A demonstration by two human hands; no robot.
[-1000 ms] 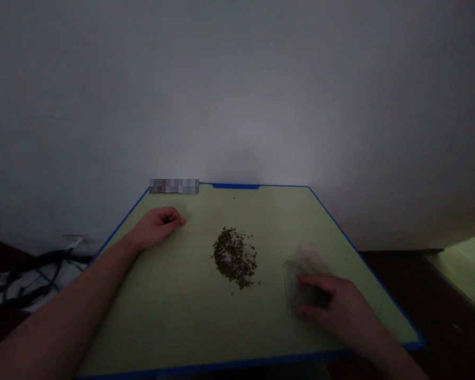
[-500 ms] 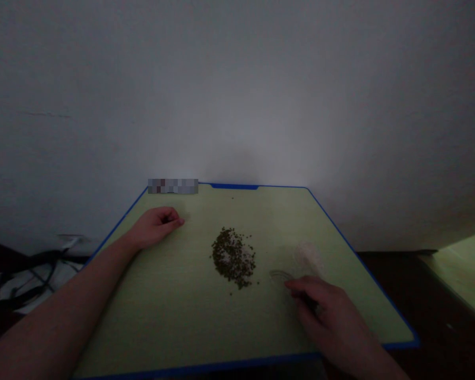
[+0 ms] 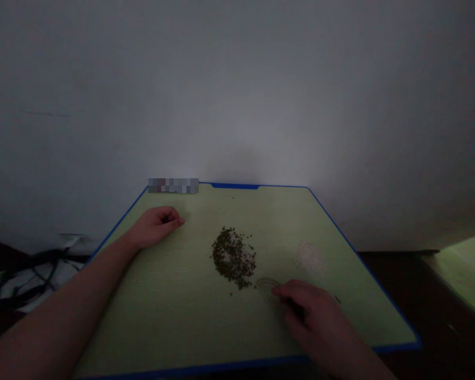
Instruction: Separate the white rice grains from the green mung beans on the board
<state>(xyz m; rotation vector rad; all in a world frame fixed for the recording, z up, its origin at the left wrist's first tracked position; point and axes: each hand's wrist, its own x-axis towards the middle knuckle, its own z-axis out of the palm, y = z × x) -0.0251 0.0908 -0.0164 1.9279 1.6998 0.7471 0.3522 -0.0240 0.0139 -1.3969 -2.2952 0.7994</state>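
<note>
My right hand (image 3: 311,311) is closed on a thin fork (image 3: 267,284). Its curved tines reach left from my fingertips to the lower right edge of a pile of small dark green beans (image 3: 225,253). Pale grains, like rice, are mixed into that pile. A separate pale heap of grains (image 3: 309,256) lies beyond my right hand. A small dark tip, seemingly the fork's handle end, shows behind the knuckles. My left hand (image 3: 158,224) rests on the board left of the beans, fingers curled in, with nothing seen in them.
The pale yellow-green tabletop (image 3: 174,316) has a blue edge and stands against a grey wall (image 3: 237,105). A blurred-out strip (image 3: 173,185) lies at its far left corner. Dark cables (image 3: 35,269) are on the left, and a pale surface (image 3: 463,269) is on the right.
My right hand has moved left with the fork, bringing the tines from near the pale heap to the bean pile's edge. My left hand stays put.
</note>
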